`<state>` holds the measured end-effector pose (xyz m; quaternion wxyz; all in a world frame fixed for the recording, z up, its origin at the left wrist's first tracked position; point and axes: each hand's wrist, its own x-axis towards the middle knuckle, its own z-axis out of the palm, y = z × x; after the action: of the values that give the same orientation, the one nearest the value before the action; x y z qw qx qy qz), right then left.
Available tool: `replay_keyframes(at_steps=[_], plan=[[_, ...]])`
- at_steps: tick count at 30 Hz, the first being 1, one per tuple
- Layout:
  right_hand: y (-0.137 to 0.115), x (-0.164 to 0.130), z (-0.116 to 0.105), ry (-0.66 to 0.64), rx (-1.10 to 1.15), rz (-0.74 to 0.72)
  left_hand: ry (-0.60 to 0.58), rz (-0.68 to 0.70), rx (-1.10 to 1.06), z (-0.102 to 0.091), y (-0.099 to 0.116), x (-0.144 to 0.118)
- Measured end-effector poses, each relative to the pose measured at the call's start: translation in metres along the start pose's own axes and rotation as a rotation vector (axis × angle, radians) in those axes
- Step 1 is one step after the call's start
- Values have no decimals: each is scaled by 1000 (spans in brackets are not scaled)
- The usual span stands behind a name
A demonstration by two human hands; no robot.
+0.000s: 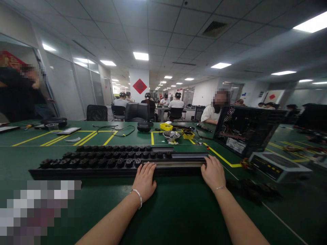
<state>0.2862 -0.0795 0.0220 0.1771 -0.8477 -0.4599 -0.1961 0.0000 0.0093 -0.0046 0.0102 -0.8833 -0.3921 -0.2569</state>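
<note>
Resting on the near edge of the long black rack, my left hand sits just below the frame's centre, thumb spread apart from the fingers. My right hand, right of centre, has its fingers at the rack's right end; I can't tell from here whether they are clamped on it. The rack lies across the middle of the frame, with rows of round black parts filling its left and bare rails showing between my hands. Beyond it, above centre, I have a metal bowl near a yellow tray. At the right stand an open computer case and, nearer, a grey box; dark parts too dim to make out lie at lower right. All this is on the green table.
</note>
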Motion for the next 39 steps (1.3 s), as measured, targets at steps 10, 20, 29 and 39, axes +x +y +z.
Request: replay_keyframes(at_steps=[10,20,29,39], plan=[[-36,-10,19,-163,145,-155,327,-267,156,-11,-4,5],[-34,-7,20,-163,149,-152,215,-397,193,-1,-14,7],[-34,-7,24,-100,109,-172,159,-393,215,-1,-12,8],[-36,-7,19,-134,119,-160,144,-296,207,-1,-12,6]])
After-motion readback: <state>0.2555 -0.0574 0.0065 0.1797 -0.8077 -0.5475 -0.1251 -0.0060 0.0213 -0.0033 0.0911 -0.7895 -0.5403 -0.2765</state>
